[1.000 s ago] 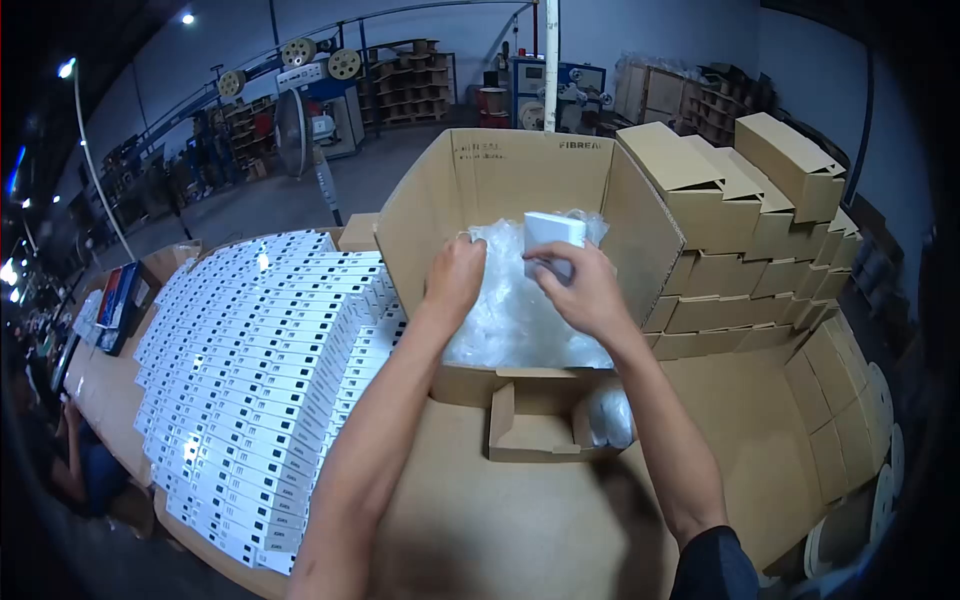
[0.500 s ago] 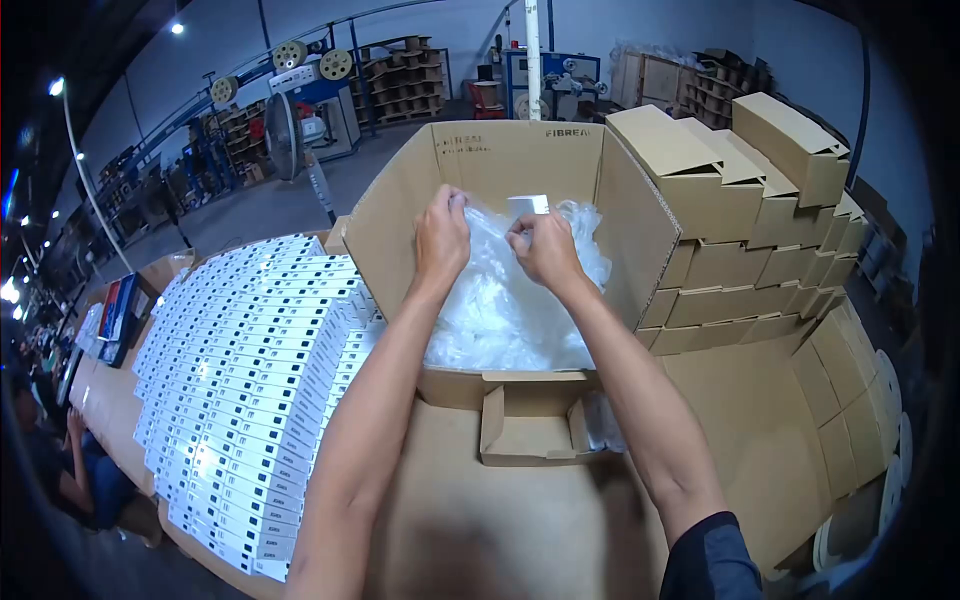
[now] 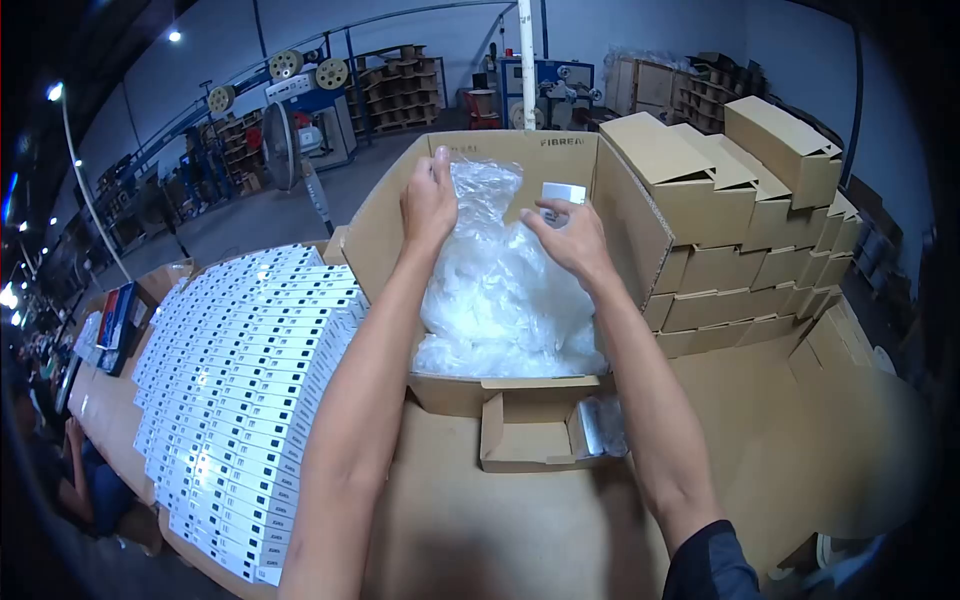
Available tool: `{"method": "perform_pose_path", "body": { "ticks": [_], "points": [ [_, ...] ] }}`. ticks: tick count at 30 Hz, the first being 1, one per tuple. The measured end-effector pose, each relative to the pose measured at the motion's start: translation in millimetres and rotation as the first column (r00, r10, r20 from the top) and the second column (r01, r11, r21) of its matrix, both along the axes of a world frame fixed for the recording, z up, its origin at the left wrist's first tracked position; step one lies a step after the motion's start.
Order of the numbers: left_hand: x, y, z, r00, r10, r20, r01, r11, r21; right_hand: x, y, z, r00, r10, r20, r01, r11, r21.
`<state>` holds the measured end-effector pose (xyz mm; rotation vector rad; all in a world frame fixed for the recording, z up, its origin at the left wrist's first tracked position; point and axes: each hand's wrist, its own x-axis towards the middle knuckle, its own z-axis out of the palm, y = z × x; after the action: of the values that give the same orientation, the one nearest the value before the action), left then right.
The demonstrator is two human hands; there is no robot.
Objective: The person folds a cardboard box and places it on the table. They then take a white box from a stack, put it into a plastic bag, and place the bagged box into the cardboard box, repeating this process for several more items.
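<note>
Inside a large open carton [image 3: 445,155], my left hand [image 3: 430,200] is closed at the edge of a clear plastic bag [image 3: 488,185], which stands up from a heap of crumpled clear plastic [image 3: 510,300]. To the right, my right hand [image 3: 572,238] has a small white box [image 3: 564,192] in its fingers, with thumb and forefinger apart in front of it. Part of that box is hidden behind the fingers. In front of the carton, a small open cardboard box [image 3: 530,415] holds plastic-wrapped white pieces [image 3: 598,428] at its right end.
Rows of stacked white boxes [image 3: 235,390] cover the table on the left. Brown cardboard boxes [image 3: 740,225] are piled on the right. Beyond the carton are a fan [image 3: 282,145] and a white post [image 3: 528,65]. A person [image 3: 90,470] sits at the far left.
My right hand has shifted right with the white box, and its thumb has spread from the forefinger. The plastic bag stands up more beside my left hand, which has moved slightly left and up.
</note>
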<state>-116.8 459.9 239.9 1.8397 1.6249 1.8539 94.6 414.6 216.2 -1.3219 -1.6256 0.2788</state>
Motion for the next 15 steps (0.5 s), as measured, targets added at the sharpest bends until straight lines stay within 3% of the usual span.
{"method": "perform_pose_path", "body": {
  "ticks": [3,4,7,9,11,13,14,15],
  "points": [
    [5.6,-24.2,-1.5,0.988,-0.151,0.03,0.147,0.984,0.105,1.5,-20.6,14.4,0.948,0.278,-0.153,-0.283,0.959,-0.01],
    [7.3,-38.8,-4.9,0.979,-0.202,0.03,0.195,0.967,0.162,-2.3,-30.9,14.5,0.925,0.348,-0.154,-0.342,0.937,0.063],
    [19.0,-110.2,-14.9,0.975,-0.201,0.095,0.179,0.963,0.204,-4.2,-82.1,11.2,0.927,0.356,-0.118,-0.34,0.93,0.137],
    [22.6,-173.9,-16.4,0.902,-0.226,0.367,0.238,0.971,0.012,-2.5,-124.3,2.2,0.93,0.345,-0.129,-0.329,0.936,0.126],
    [24.3,-220.1,-30.1,0.935,-0.14,0.326,0.126,0.99,0.064,-3.6,-173.1,-13.5,0.901,0.328,-0.284,-0.299,0.944,0.141],
    [26.2,-257.9,-45.5,0.994,0.108,0.015,-0.105,0.908,0.407,1.1,-218.1,-28.4,0.957,0.225,-0.185,-0.212,0.973,0.089],
    [26.5,-281.8,-48.3,0.989,0.093,-0.115,-0.031,0.891,0.453,1.3,-238.3,-35.5,0.958,0.233,-0.164,-0.196,0.956,0.217],
    [26.2,-307.3,-52.3,0.967,0.086,-0.239,0.042,0.874,0.485,4.1,-257.3,-39.9,0.962,0.238,-0.138,-0.2,0.95,0.239]
  ]
}}
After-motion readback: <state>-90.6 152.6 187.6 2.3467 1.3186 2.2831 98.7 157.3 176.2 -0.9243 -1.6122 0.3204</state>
